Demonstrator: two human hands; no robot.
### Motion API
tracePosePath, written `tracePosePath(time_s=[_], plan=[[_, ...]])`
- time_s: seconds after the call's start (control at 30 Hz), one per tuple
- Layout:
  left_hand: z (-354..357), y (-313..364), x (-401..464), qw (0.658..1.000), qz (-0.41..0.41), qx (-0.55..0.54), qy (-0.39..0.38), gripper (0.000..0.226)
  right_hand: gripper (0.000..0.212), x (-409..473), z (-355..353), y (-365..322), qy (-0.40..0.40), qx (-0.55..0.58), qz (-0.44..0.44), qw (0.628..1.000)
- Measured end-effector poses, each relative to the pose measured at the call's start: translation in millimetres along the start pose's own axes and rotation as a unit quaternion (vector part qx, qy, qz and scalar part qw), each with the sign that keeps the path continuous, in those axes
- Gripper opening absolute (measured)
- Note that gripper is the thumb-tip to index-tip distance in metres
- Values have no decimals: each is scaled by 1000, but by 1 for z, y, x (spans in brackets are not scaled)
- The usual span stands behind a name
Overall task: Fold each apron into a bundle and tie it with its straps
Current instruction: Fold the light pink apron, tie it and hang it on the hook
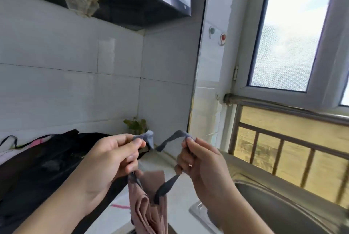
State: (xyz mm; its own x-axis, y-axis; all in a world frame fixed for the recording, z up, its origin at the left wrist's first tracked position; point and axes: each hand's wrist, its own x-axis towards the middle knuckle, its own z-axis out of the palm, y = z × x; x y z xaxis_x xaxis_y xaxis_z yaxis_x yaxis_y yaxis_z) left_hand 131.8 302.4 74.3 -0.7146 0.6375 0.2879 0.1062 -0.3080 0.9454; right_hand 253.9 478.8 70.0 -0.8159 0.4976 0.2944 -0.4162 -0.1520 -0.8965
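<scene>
The apron [149,205], a dusty-pink folded bundle, hangs in the air above the bench [181,182], just left of the steel sink [283,209], which serves as the landmark here. Its dark straps [166,184] rise from the bundle to both hands. The left hand [111,158] pinches one strap end between thumb and curled fingers [132,145]; the right hand [200,164], nearer the sink, pinches the other end the same way. The two ends stand close together above the bundle but apart, with no knot visible between them.

The step in hand looks like the start of the tie. To do it well, the ends likely need crossing over each other while both straps stay taut, so that the bundle does not unfold under its own weight; lowering it onto the bench first would probably steady it.

Open room is modest. Left of the sink, a heap of dark cloth [43,165] covers much of the bench, leaving a pale strip beneath the bundle. Behind the sink stand a white tiled wall [75,82] and a small green plant [135,125]; to the sink's far side run a railing [283,150] and a window [287,45]. The sink's rim lies close under the right wrist, a likely snag for a dangling strap.
</scene>
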Motion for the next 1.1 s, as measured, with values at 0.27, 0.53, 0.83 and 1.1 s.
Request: tracePosePath(time_s=[0.27, 0.53, 0.83, 1.1], plan=[[81, 29, 104, 999, 15, -4, -30, 22, 18, 92, -94, -88, 169, -80, -13, 982], [164, 26, 260, 996, 52, 67, -42, 21, 12, 234, -187, -158, 231, -16, 12, 973], [245, -50, 403, 950, 156, 271, -1, 23, 18, 391, -277, -116, 332, -318, -76, 885], [272, -117, 459, 872, 124, 473, -19, 22, 17, 473, -328, -65, 277, -406, -19, 871]])
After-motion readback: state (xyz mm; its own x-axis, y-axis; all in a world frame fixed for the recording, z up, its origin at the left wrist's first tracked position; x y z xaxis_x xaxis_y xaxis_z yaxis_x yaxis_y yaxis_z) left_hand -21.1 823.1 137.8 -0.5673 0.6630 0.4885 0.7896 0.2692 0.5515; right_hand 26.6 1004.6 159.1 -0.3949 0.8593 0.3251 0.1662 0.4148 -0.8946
